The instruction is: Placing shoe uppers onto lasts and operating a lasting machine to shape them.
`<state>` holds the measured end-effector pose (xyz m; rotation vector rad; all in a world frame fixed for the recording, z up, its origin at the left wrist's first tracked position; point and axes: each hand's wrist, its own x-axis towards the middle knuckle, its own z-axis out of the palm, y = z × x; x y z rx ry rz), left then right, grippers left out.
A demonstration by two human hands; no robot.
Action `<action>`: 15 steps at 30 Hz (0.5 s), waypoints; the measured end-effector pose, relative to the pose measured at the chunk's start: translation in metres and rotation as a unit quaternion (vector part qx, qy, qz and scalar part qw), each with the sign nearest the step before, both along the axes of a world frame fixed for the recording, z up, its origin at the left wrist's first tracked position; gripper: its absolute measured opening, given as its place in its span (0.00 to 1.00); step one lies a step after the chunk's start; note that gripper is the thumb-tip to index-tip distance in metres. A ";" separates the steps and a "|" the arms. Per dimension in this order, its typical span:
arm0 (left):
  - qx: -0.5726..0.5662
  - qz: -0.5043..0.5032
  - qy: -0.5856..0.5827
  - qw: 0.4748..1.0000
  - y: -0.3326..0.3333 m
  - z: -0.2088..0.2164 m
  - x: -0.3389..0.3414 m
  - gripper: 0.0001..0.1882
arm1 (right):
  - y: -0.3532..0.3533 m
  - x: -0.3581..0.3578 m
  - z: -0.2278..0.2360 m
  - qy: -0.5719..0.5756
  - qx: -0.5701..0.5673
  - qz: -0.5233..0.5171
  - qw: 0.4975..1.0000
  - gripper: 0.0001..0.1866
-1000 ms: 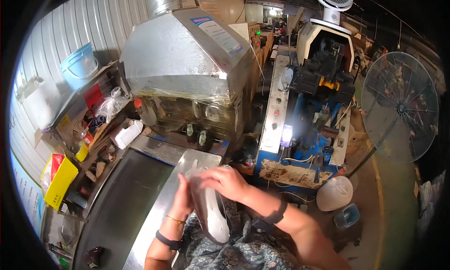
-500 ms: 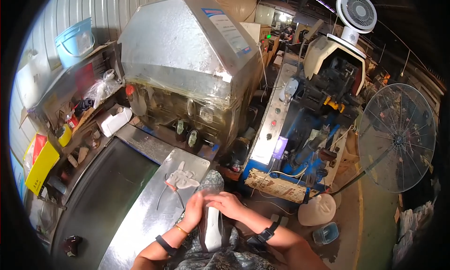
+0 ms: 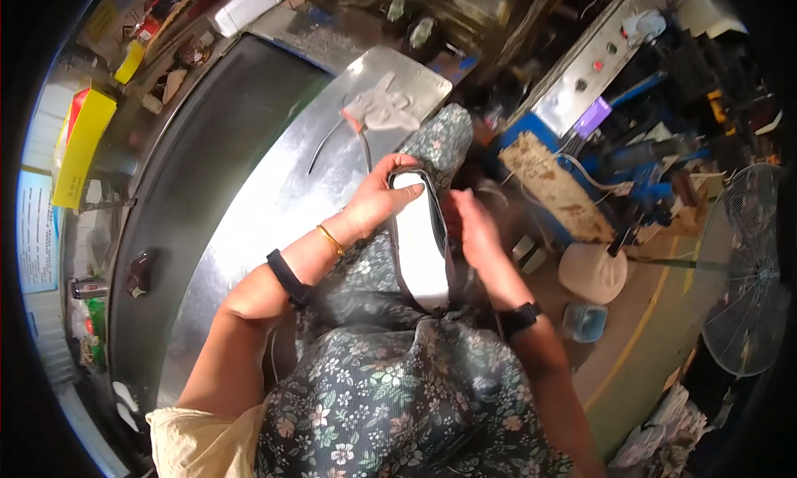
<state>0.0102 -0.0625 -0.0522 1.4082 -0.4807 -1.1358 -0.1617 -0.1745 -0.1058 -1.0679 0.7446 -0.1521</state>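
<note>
I see a steel bench (image 3: 274, 196) curving past my lap in a cluttered workshop, a fan (image 3: 747, 270) at right. The white sole (image 3: 419, 246) stands on my knee. My left hand (image 3: 378, 197) clasps its top; my right hand (image 3: 475, 229) presses its edge, fingertips hidden. Machines beyond are cut off.

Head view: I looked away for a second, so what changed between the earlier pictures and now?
The view tipped down from the grey machine to the lap. The white shoe sole came down from over the metal table onto the floral skirt. The left hand stays on its upper end; the right hand now sits along its right edge. The white scrap stays on the table.
</note>
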 end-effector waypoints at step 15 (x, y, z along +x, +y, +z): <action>0.051 0.010 -0.167 0.985 -0.035 -0.050 -0.002 0.22 | 0.008 0.029 0.025 0.163 -0.750 0.086 0.636 0.11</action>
